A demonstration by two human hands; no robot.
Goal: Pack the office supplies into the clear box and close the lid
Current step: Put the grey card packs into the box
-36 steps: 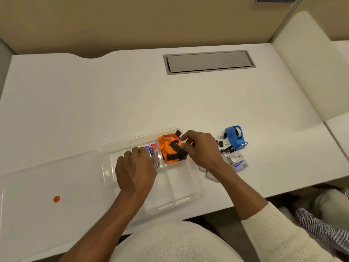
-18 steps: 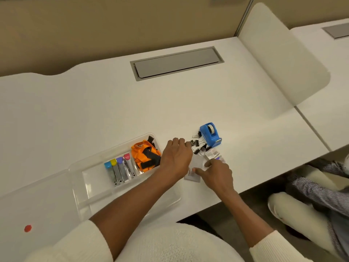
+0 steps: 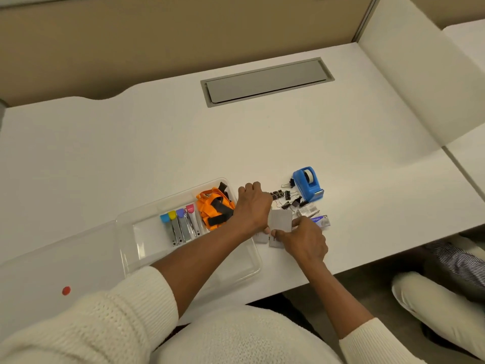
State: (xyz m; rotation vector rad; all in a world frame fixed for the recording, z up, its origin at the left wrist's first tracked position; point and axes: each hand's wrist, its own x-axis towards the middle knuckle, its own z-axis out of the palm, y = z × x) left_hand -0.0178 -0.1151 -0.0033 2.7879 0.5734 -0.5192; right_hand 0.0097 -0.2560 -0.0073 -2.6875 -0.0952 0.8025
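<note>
The clear box (image 3: 136, 252) lies open on the white desk with its lid (image 3: 52, 261) flat to the left. Inside it are several staplers with coloured ends (image 3: 179, 227) and an orange strap bundle (image 3: 214, 210). Just right of the box, my left hand (image 3: 253, 208) and my right hand (image 3: 304, 239) both hold a small grey card packet (image 3: 280, 220) on the desk. Black binder clips (image 3: 284, 197), a blue tape dispenser (image 3: 308, 183) and small staple packets (image 3: 313, 215) lie beyond the hands.
A grey cable hatch (image 3: 266, 81) is set into the desk at the back. A white divider panel (image 3: 420, 74) rises at the right. A red dot (image 3: 66, 290) marks the lid. Someone's legs (image 3: 446, 285) are below the desk's right front edge.
Both hands left the box and moved right to the loose items. They now grip the grey card packet, lifted slightly from the desk. The camera view shifted right.
</note>
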